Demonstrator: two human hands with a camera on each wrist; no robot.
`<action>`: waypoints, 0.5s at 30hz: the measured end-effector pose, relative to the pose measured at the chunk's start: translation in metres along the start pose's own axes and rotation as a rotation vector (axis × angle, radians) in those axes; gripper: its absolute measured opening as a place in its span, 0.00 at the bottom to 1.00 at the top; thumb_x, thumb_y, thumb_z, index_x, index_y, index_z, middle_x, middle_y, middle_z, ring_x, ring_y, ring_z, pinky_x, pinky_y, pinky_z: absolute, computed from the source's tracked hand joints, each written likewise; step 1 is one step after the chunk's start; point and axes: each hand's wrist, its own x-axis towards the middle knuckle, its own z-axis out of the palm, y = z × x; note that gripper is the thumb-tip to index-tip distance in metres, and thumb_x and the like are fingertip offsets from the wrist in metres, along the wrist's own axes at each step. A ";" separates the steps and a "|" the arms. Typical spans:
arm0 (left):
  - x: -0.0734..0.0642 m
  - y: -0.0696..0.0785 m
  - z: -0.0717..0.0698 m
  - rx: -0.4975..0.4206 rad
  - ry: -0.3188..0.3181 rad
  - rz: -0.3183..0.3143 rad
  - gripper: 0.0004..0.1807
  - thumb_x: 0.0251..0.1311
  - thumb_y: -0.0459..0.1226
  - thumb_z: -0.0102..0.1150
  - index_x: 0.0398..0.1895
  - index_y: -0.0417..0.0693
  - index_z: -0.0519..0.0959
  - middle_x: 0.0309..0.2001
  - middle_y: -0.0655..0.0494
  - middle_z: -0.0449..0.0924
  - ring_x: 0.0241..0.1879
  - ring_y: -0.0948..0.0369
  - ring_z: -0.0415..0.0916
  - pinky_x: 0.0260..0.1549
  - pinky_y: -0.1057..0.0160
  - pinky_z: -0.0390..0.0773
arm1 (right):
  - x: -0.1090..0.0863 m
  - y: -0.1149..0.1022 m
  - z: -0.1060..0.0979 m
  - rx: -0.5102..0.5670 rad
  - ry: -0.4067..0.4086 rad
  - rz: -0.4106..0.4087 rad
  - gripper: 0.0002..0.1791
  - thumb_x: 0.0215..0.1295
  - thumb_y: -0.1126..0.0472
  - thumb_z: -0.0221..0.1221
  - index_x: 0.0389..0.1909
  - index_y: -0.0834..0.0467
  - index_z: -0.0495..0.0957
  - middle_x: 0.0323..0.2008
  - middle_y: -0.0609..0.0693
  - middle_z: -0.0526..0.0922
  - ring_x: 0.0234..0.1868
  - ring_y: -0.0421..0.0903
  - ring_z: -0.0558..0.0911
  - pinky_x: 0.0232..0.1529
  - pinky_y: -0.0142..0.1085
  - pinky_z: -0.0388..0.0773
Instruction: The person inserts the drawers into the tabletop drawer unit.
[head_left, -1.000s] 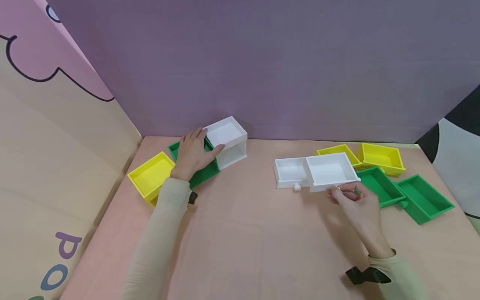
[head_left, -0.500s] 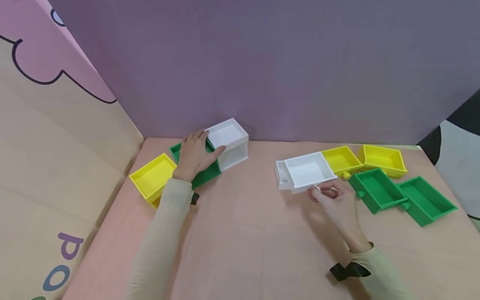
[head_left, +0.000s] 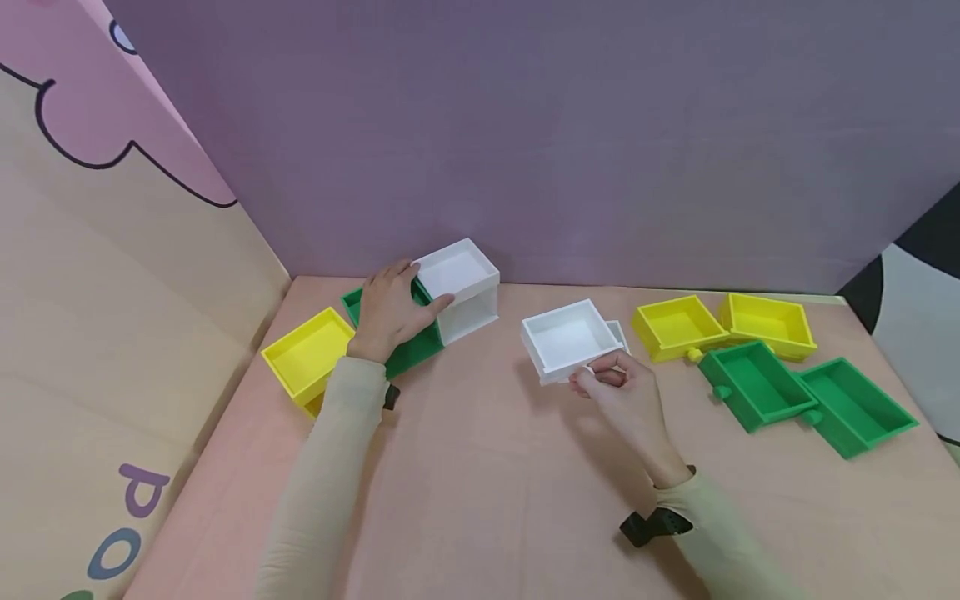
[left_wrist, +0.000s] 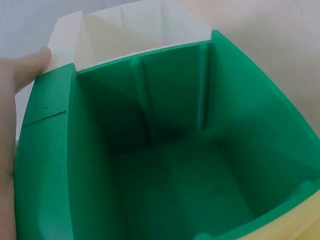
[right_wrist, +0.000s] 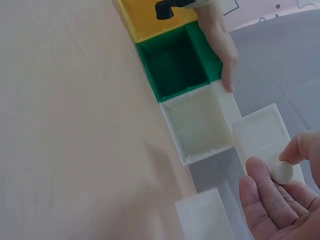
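Observation:
My left hand lies over the top of a green drawer casing, its fingers spread and the thumb on the neighbouring white casing. In the left wrist view the green casing's hollow inside shows, with the white casing joined alongside. My right hand pinches the round knob of a white drawer, holding it above the table to the right of the white casing. Behind that hand, a second white drawer is mostly hidden.
At the left stands a yellow casing beside the green one. Two yellow drawers and two green drawers with knobs lie at the right on the pink cloth. A purple-grey wall rises at the back.
My right hand has carried the white drawer leftwards, past the second white drawer and closer to the white casing. The left hand stays on the casings.

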 end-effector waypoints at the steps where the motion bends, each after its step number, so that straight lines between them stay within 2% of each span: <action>1: 0.000 -0.001 0.000 0.001 0.010 0.008 0.49 0.65 0.68 0.57 0.76 0.40 0.73 0.76 0.42 0.72 0.75 0.42 0.70 0.75 0.38 0.66 | 0.000 -0.001 0.003 0.011 -0.005 0.003 0.10 0.73 0.67 0.64 0.45 0.70 0.76 0.44 0.67 0.90 0.33 0.32 0.90 0.42 0.31 0.89; 7: 0.001 -0.002 0.001 0.006 0.039 0.035 0.50 0.63 0.71 0.57 0.74 0.41 0.75 0.74 0.44 0.75 0.73 0.44 0.72 0.74 0.39 0.69 | 0.003 0.002 0.027 0.040 -0.044 0.023 0.07 0.70 0.69 0.63 0.43 0.69 0.77 0.39 0.64 0.91 0.34 0.39 0.91 0.41 0.29 0.89; 13: 0.000 -0.002 0.001 0.008 0.019 0.029 0.50 0.64 0.70 0.57 0.75 0.42 0.74 0.76 0.45 0.74 0.75 0.44 0.70 0.76 0.39 0.66 | 0.009 0.006 0.053 0.042 -0.077 0.073 0.06 0.68 0.66 0.63 0.41 0.65 0.78 0.32 0.55 0.91 0.34 0.44 0.91 0.39 0.27 0.86; 15: -0.001 -0.003 0.000 0.008 0.012 0.029 0.50 0.64 0.71 0.57 0.76 0.42 0.74 0.76 0.45 0.73 0.76 0.43 0.69 0.77 0.38 0.64 | 0.011 0.008 0.064 0.041 -0.073 0.084 0.06 0.66 0.65 0.64 0.39 0.63 0.78 0.30 0.52 0.90 0.33 0.42 0.89 0.37 0.26 0.84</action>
